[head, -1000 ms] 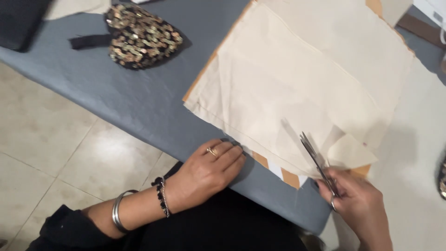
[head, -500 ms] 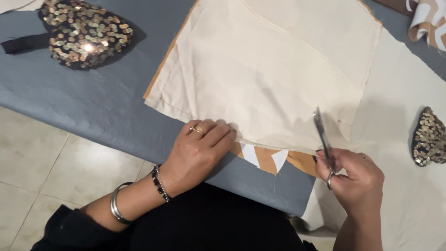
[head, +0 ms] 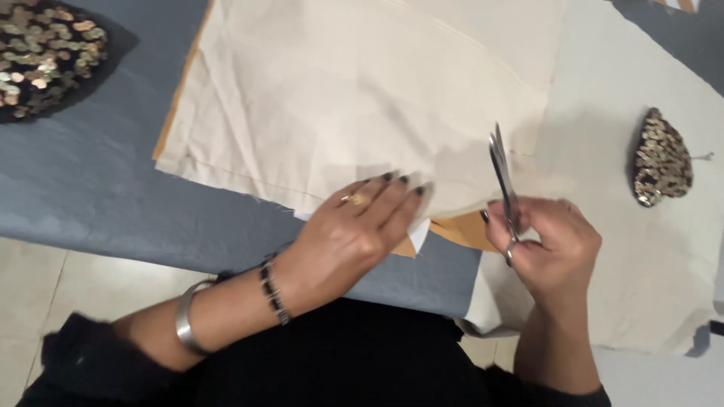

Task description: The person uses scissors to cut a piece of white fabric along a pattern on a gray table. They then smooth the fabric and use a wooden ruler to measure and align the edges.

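Scissors (head: 503, 181) stand in the right hand (head: 544, 245) at the lower right of centre, fingers wrapped through the handles, blades nearly closed and pointing toward the top of the frame. Their long axis runs almost straight up the picture, tips resting at the right edge of the cream fabric (head: 354, 98), which spreads from the blades up and to the left. The left hand (head: 354, 230) lies flat just left of the scissors, fingers spread narrowly and pressing the fabric's lower edge onto the grey table (head: 90, 196); the right hand is the nearer to the cutting line. Under the fabric a brown paper sheet (head: 461, 228) peeks out between the hands. Counted: one pair of scissors, one cream fabric piece in hand, two dark sequined pieces, one at upper left (head: 45, 56), one at right (head: 661, 158).
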